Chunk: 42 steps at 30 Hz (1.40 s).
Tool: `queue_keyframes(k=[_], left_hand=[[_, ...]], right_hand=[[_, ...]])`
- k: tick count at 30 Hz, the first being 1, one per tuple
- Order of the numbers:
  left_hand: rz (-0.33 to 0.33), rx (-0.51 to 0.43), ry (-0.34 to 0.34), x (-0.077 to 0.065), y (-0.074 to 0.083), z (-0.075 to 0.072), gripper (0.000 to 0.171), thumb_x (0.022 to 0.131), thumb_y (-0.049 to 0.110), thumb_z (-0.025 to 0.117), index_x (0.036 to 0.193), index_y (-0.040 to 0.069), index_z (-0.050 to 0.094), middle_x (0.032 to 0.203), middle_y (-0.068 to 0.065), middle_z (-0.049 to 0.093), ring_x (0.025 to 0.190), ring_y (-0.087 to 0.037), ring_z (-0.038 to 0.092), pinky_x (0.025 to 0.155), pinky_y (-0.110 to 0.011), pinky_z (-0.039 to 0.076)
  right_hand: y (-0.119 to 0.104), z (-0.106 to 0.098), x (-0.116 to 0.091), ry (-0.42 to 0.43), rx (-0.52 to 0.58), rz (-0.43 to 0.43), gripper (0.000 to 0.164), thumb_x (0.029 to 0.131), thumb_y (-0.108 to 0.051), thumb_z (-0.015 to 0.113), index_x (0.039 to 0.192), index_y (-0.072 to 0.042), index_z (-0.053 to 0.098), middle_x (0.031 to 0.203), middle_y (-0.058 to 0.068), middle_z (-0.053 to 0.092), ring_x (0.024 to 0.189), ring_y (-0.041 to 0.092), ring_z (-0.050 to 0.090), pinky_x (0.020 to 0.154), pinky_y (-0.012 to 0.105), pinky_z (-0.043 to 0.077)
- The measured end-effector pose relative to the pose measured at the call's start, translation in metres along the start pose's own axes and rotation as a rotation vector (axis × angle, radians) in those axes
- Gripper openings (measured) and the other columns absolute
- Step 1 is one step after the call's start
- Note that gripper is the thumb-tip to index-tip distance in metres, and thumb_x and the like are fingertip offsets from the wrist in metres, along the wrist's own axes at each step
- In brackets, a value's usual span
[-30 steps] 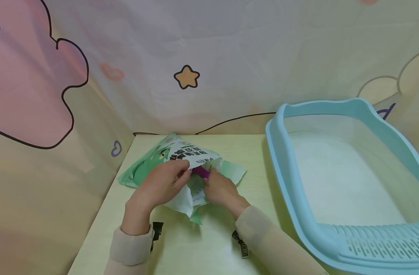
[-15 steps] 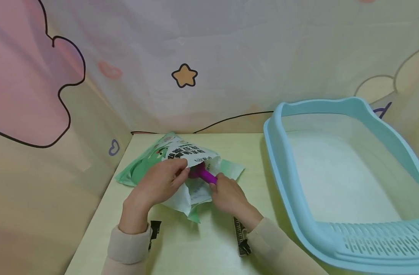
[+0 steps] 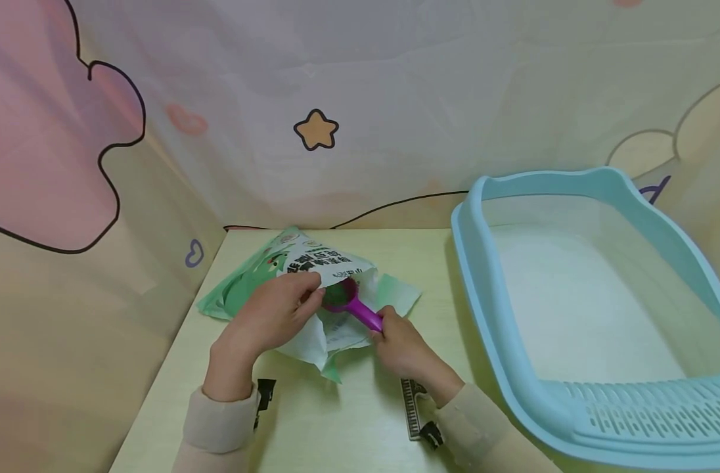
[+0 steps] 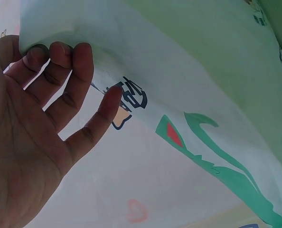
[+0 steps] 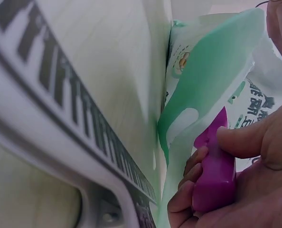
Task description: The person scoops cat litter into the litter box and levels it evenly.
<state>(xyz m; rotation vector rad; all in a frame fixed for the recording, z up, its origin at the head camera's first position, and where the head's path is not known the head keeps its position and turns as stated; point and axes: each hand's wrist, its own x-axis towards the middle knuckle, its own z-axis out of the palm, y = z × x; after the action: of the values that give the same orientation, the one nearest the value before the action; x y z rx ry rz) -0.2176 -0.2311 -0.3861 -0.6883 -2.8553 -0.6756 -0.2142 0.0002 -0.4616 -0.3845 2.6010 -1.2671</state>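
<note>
A green and white printed plastic bag lies on the table, its torn mouth facing right and toward me. My left hand pinches the upper edge of that mouth between thumb and fingers; in the left wrist view, the fingertips bend over the bag's edge. A purple scoop is in my right hand, which grips the handle from the right. The scoop's round bowl is at the bag's opening, tilted up, with something green inside it. In the right wrist view, the thumb presses along the purple handle.
A large light blue litter tray with a high rim and a slotted front ledge stands on the right. The pale table meets a printed cloth backdrop behind and at the left. Camera mounts hang beneath both wrists.
My right hand has drawn back to the right and toward me, bringing the scoop's bowl from inside the bag into sight at its mouth. The left hand keeps its hold on the bag.
</note>
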Motion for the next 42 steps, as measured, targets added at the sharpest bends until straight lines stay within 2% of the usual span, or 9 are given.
queue_keyframes(k=[11, 20, 33, 42], left_hand=[[0.002, 0.009, 0.002, 0.0, -0.001, 0.0, 0.034, 0.106, 0.024, 0.053, 0.074, 0.02, 0.043, 0.067, 0.006, 0.032, 0.064, -0.012, 0.039, 0.061, -0.028, 0.033], [-0.004, 0.004, 0.006, -0.002, -0.002, 0.0, 0.034, 0.106, 0.025, 0.053, 0.074, 0.02, 0.043, 0.067, 0.006, 0.032, 0.064, -0.011, 0.038, 0.061, -0.027, 0.032], [-0.015, 0.012, -0.009, -0.001, -0.001, 0.001, 0.032, 0.106, 0.026, 0.053, 0.076, 0.02, 0.045, 0.067, 0.006, 0.035, 0.063, -0.012, 0.04, 0.061, -0.028, 0.033], [-0.03, 0.007, -0.02, -0.001, -0.001, 0.001, 0.031, 0.106, 0.027, 0.053, 0.077, 0.02, 0.046, 0.066, 0.005, 0.035, 0.063, -0.012, 0.041, 0.06, -0.028, 0.033]], right_hand=[[-0.001, -0.001, -0.006, -0.044, 0.006, 0.025, 0.021, 0.105, -0.013, 0.054, 0.12, 0.003, 0.054, 0.08, 0.009, 0.055, 0.065, 0.02, 0.049, 0.056, 0.032, 0.042], [-0.005, -0.007, -0.016, -0.042, -0.004, 0.032, 0.024, 0.107, -0.016, 0.053, 0.123, 0.001, 0.055, 0.077, 0.008, 0.054, 0.06, 0.018, 0.047, 0.053, 0.032, 0.041], [-0.007, -0.018, -0.042, -0.029, -0.012, 0.032, 0.02, 0.107, -0.017, 0.054, 0.122, -0.004, 0.056, 0.076, 0.006, 0.051, 0.058, 0.016, 0.045, 0.051, 0.03, 0.039], [-0.014, -0.029, -0.058, -0.012, -0.036, 0.061, 0.021, 0.106, -0.019, 0.056, 0.124, -0.007, 0.059, 0.075, 0.004, 0.053, 0.056, 0.015, 0.046, 0.05, 0.03, 0.039]])
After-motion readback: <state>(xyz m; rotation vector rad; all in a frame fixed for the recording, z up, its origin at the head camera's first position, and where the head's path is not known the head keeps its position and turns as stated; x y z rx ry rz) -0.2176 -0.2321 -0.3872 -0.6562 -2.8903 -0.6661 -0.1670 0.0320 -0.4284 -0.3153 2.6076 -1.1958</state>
